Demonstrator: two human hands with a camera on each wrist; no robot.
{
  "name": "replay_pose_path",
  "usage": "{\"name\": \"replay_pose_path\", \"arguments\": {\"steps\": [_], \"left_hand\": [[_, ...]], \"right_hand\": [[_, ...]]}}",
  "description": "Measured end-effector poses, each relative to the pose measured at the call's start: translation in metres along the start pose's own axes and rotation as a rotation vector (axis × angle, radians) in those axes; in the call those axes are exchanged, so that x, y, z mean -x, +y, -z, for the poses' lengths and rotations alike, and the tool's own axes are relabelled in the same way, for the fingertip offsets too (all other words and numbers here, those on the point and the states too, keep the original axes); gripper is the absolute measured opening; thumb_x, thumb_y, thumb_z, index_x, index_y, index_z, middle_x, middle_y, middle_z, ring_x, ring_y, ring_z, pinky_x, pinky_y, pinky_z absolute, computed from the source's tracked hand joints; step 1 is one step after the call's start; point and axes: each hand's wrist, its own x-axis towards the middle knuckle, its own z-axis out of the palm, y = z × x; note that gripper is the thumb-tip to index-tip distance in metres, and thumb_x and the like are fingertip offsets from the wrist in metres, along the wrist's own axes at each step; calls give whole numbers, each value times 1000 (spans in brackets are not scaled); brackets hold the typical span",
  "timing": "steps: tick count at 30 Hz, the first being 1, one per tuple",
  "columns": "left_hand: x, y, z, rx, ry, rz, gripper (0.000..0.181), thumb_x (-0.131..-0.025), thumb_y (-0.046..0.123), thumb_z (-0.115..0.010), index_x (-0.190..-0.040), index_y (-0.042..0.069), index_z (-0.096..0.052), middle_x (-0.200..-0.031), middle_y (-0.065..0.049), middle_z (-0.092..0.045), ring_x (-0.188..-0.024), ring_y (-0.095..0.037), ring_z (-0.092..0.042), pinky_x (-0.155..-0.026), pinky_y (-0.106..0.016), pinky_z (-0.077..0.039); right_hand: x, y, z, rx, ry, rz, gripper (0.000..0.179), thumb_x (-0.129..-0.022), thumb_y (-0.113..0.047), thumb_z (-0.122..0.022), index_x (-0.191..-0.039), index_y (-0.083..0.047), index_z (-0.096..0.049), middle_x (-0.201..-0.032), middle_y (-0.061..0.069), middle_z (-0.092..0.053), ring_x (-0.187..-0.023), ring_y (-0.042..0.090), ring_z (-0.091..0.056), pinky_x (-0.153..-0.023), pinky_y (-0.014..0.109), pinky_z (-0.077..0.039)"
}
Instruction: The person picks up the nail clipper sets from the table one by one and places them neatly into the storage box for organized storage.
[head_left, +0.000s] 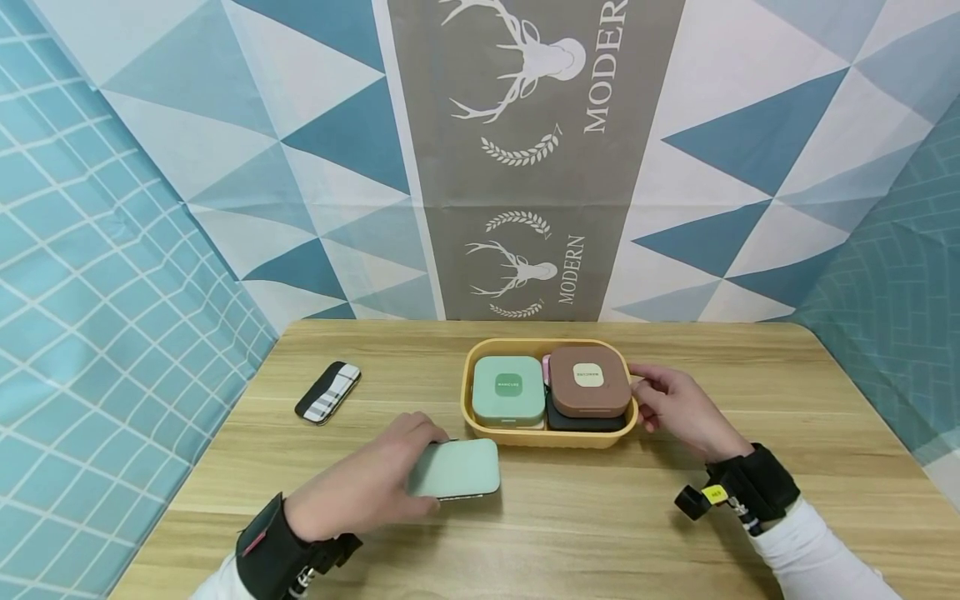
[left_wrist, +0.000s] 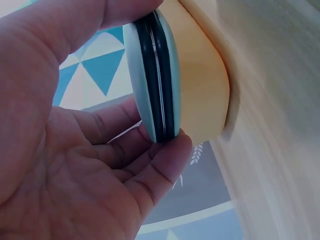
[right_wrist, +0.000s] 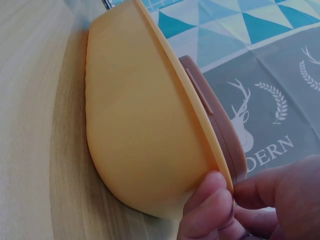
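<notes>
My left hand grips a flat mint-green case by its left end, just in front of the basket. Dark sides and a thin metal seam run along the case in the left wrist view, where thumb and fingertips hold it at opposite edges. On the right, my right hand pinches the rim of a yellow basket; fingertips lie against its outer wall. Inside the basket, a square mint-green box sits beside a brown box, which rests on a black item.
A black-and-white patterned slim case lies on the wooden table to the left. Something pink shows between the two boxes. Patterned cloth hangs behind the table and along both sides.
</notes>
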Motion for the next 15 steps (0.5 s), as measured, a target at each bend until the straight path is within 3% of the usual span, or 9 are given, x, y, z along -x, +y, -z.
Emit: {"name": "replay_pose_path", "arguments": {"steps": [15], "left_hand": [[-7, -4, 12, -37, 46, -32, 59, -79, 21, -91, -129, 6, -63, -121, 0, -55, -107, -15, -52, -85, -32, -55]], "right_hand": [[0, 0, 1, -20, -10, -7, 52, -114, -14, -47, -161, 5, -37, -103, 19, -58, -78, 25, -60, -64, 35, -57]]}}
